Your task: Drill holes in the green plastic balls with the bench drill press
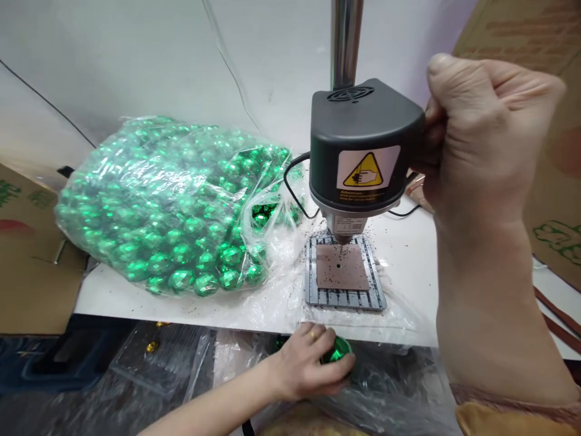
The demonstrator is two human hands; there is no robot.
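Note:
My left hand [313,363] is closed round a shiny green faceted ball [338,350], just below the front edge of the white table. My right hand [481,121] is raised in a fist at the right side of a small black drill press [363,145]; what its fingers grip is hidden behind the hand. Under the drill, a brown square pad [342,275] with a small hole lies on a grooved metal base plate [379,300]. Dark shavings are scattered around the base. To the left lies a big clear plastic bag [158,200] full of similar green balls.
A metal column [345,42] stands behind the drill, and a black cable [293,188] loops on its left. Cardboard boxes stand at the left [31,260] and right [554,200]. Clear plastic sheeting [399,375] hangs below the table edge, and a small gold piece [152,346] lies lower left.

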